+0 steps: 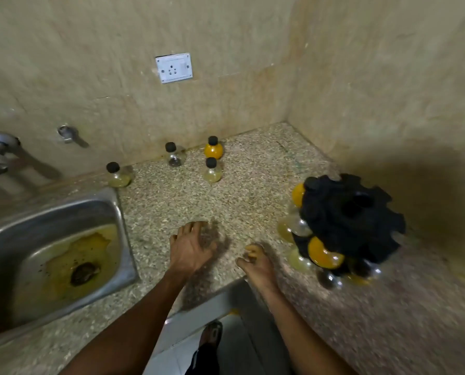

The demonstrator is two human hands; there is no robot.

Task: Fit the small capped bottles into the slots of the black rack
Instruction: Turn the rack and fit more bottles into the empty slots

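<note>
Left grip [192, 246] grasps a blurred bottle [199, 226] on the table [253, 171]; right grip [255, 259] curls loosely, whether grasping anything I cannot tell; black rack [350, 217] at three o'clock; four bottles [213, 170] toward twelve.

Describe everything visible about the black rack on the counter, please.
The black rack stands on the speckled counter near the right wall, blurred. Its top is round with notched edges. Round bottles hang at its left and lower sides, some orange, some pale. Neither hand touches it.
</note>
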